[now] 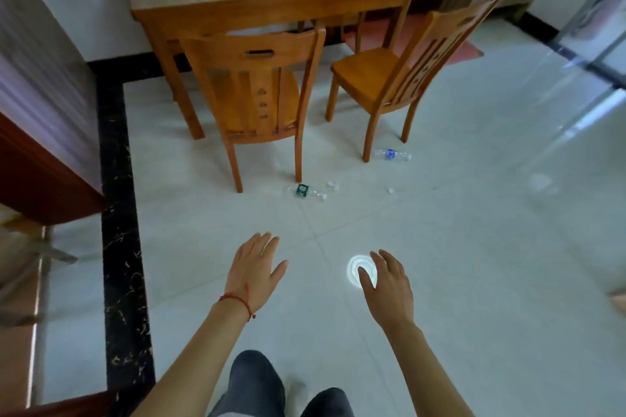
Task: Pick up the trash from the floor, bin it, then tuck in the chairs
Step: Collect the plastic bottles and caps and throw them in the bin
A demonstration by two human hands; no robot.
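Observation:
Two wooden chairs stand pulled out from the wooden table (271, 0): the left chair (257, 91) faces the table, the right chair (399, 78) is turned at an angle. A clear bottle with a green label (305, 191) lies on the floor by the left chair's front leg. Another clear bottle with a blue label (393, 154) lies by the right chair's leg. Small white scraps (333, 184) (392, 191) lie between them. My left hand (257, 271) and my right hand (386, 284) are stretched out over the floor, fingers spread, holding nothing.
The floor is pale glossy tile with a black marble border strip (118, 213) on the left. A bright round light reflection (354, 269) shines on the tile beside my right hand. Dark wooden furniture (40, 179) stands at the left. A glass door (596, 30) is at the right.

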